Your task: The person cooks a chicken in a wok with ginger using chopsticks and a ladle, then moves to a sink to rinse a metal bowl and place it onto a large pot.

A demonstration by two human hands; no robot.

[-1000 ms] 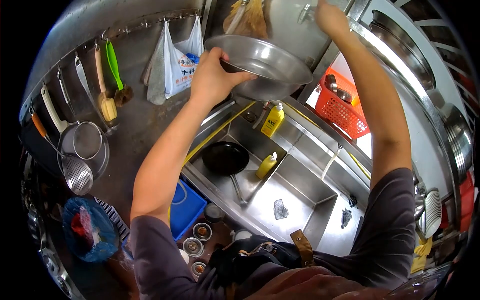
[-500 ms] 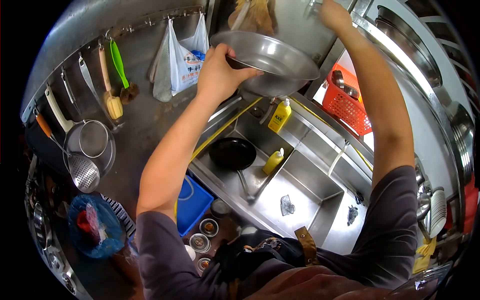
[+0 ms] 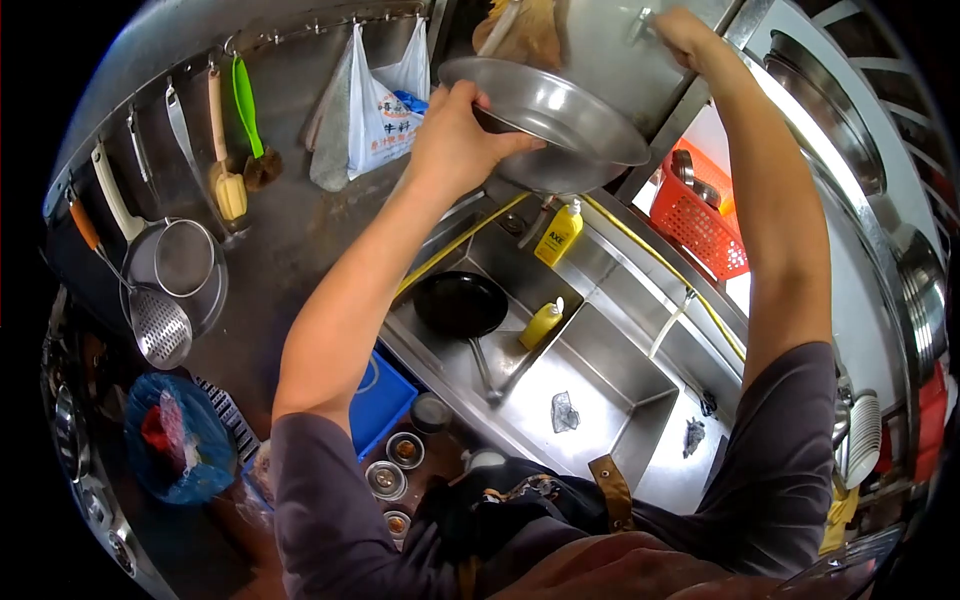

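Note:
My left hand [image 3: 462,138] grips the near rim of a wide stainless-steel bowl [image 3: 585,130], thumb over the edge. The bowl is raised above the back of the sink and tilted. At the top right, my right hand [image 3: 688,38] has curled fingers, beside a small metal hook [image 3: 640,25] on a pale panel. Whatever those fingers hold, if anything, is hidden. Below the bowl stands a yellow detergent bottle [image 3: 558,235].
A black frying pan [image 3: 462,304] and a second yellow bottle [image 3: 541,326] are in the left basin of the steel sink [image 3: 620,350]. A red basket [image 3: 700,225] stands at the right. Utensils, including a slotted ladle [image 3: 160,328], and a plastic bag [image 3: 380,130] hang on the left wall.
The view has shifted slightly. My right hand has moved a little right of the hook, while my left hand keeps its grip on the bowl.

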